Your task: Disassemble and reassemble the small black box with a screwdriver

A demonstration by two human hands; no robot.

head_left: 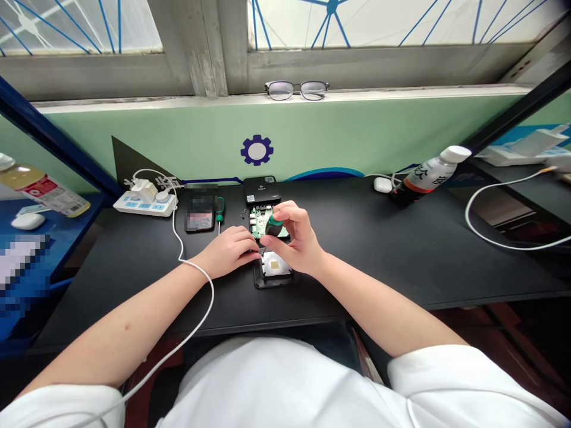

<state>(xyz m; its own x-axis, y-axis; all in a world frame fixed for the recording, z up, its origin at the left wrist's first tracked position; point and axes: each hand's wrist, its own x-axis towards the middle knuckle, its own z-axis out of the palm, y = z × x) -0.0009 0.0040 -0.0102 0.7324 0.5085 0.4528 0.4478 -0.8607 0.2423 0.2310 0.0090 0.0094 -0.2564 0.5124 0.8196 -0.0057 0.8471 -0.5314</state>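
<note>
My right hand (292, 235) grips a screwdriver (273, 226) by its green and black handle, tip down toward a black device housing (273, 284) with a silver metal plate (275, 265) in it. At the housing's left upper edge, the fingers of my left hand (232, 248) are drawn together; whether they pinch something small is hidden. Just beyond, partly behind my right hand, lies a green circuit board (259, 219). A black box cover (262, 190) sits behind the board. Left of it are a few tiny dark screws (243, 213).
A second green screwdriver (219, 211) and a phone (200, 219) lie left of the board. A power strip (146, 203) stands at back left; its white cable (181, 252) crosses my left forearm. A dark drink bottle (428, 175) and white earbud case (382, 185) are at back right.
</note>
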